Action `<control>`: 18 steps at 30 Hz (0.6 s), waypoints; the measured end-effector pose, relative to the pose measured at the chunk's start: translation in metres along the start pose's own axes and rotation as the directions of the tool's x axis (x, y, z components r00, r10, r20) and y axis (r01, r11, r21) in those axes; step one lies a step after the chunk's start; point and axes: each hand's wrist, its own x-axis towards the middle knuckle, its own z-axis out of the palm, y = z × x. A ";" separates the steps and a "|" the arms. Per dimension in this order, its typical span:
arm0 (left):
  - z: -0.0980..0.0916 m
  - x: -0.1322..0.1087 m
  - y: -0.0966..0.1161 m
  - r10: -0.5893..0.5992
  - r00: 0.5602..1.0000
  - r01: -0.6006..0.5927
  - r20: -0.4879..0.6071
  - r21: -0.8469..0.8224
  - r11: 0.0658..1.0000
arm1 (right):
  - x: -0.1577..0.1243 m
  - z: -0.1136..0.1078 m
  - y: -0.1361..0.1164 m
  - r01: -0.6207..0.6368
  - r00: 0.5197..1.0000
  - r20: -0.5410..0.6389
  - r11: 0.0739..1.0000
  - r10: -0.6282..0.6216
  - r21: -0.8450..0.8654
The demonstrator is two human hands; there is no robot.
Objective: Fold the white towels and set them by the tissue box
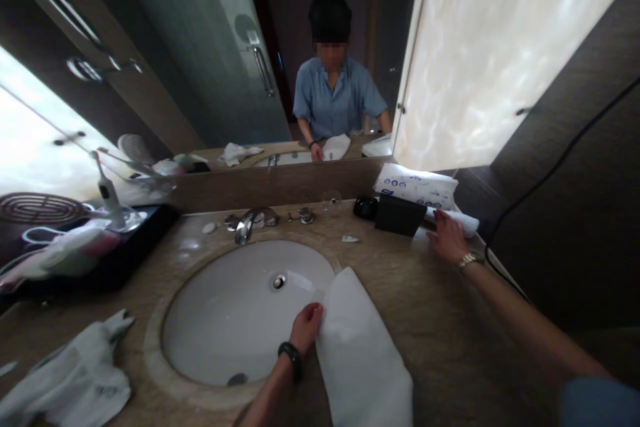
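Head view is showing a stone counter (430,320) that is carrying every item listed below. Mirror (200,80) is running along the counter's rear edge and is reflecting the person in a blue shirt. White oval sink (225,320) is sitting in the counter's middle, toward the front edge, with a chrome faucet (247,221) standing at its rear rim. Folded white towel (357,347) is lying flat just beside the sink's right rim and is reaching the counter's front edge. Crumpled white cloth (70,380) is lying at the front left corner. Black tray (115,247) of toiletries is occupying the left edge. Printed tissue pack (415,185) and a black box (400,215) are sitting at the rear right corner. Left hand (306,325), wearing a dark wristband, is pinching the towel's left edge with curled fingers. Right hand (447,237), wearing a watch, is lying open with fingers touching a rolled white towel (463,221) beside the black box.
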 end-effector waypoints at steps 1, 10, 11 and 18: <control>0.002 0.000 0.004 0.012 0.999 -0.010 0.034 -0.031 0.999 | -0.029 -0.005 -0.022 0.072 0.997 -0.006 0.991 -0.071 0.115; -0.001 -0.031 0.060 0.304 0.952 -0.298 0.030 -0.128 0.946 | -0.242 -0.024 -0.246 -0.229 0.837 0.496 0.676 -0.230 0.701; 0.003 -0.041 0.073 0.386 0.920 -0.378 0.063 -0.113 0.919 | -0.235 -0.024 -0.257 -0.260 0.881 0.444 0.616 -0.164 0.744; -0.023 -0.118 0.159 0.451 0.885 -0.334 0.117 -0.516 0.789 | -0.195 -0.081 -0.221 -0.130 0.990 0.135 0.595 0.036 0.793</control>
